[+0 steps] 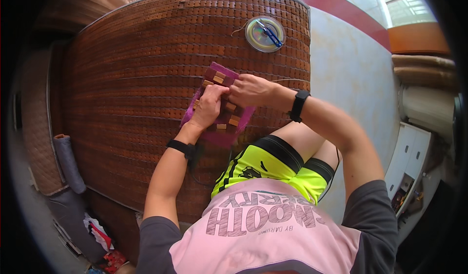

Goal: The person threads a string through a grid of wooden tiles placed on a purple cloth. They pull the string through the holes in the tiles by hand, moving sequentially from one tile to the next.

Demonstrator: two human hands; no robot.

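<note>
A strip of purple cloth [222,136] with several small light wooden tiles [234,120] on a darker brown middle lies in front of me, tilted, on the wooden-tile mat. My left hand [209,103] rests over its left side, fingers bent and closed on it. From the right, my right hand [249,90] reaches over its upper right edge with fingertips pinched together, close to the left fingertips. What the right fingers pinch is hidden. A thin pale strand [291,80] shows beyond the right wrist; where it leads is unclear.
Farther off on the mat [146,69] stands a round clear dish or spool [251,35] with blue-handled snips [269,34] across it. Pale floor [341,64] lies right of the mat edge. A white drawer cabinet [407,157] stands at right, a rolled grey cloth [69,164] at left.
</note>
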